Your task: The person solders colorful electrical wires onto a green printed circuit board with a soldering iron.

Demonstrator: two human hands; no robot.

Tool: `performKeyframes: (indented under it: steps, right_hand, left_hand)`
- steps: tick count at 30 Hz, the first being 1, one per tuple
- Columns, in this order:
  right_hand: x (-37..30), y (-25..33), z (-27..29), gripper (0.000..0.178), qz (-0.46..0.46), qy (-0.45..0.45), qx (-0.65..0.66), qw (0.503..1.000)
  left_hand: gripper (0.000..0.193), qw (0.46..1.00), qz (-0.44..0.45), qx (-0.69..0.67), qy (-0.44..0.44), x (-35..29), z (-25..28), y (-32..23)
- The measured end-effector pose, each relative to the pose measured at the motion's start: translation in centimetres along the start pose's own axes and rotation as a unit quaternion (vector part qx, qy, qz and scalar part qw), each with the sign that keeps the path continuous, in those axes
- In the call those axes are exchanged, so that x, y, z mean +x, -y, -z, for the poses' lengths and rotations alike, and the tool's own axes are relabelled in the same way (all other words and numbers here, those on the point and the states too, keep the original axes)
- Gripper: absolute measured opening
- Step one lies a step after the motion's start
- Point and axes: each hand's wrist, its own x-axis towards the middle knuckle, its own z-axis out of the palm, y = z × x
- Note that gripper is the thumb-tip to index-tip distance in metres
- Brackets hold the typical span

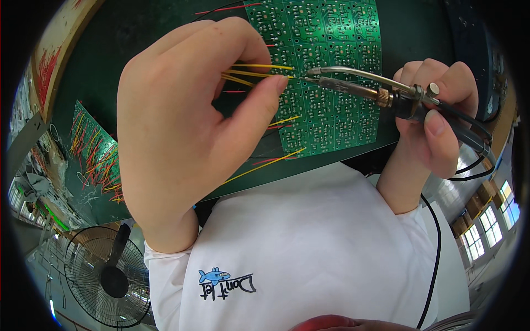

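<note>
Left hand (182, 116) (left of centre) grasping yellow wires (259, 67) over a green circuit board (331, 118) (upper centre); right hand (441, 139) (right of centre) gripping a soldering iron (402, 103).

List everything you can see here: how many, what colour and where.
Circuit panel: one, green, centre
Wired circuit board: one, green, left
Pinched wires: at least three, yellow, left grip
Other wires: several, yellow and red, panel's left edge
Soldering iron: one, dark and silver, right grip
Metal tube: one, silver, beside the iron
Table: one, dark green, centre
Cable: at least one, black, lower right
Fan: one, black, lower left
Windows: at least three, bright, far right
Shirt: one, white, bottom centre
Left grip: one, bare, centre-left
Right grip: one, bare, right
</note>
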Motion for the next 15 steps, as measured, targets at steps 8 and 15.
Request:
performKeyframes:
  steps: [8, 15]
  right_hand:
    - [0.55, -0.01, -0.56, 0.022, -0.001, -0.020, -0.029, 0.999]
    - [0.72, -0.04, -0.64, 0.023, 0.006, -0.027, -0.039, 0.999]
  left_hand:
    - [0.013, 1.000, -0.016, -0.004, 0.017, 0.38, -0.42, 0.28]
    - [0.012, 1.000, -0.016, -0.013, 0.016, 0.59, -0.44, 0.35]
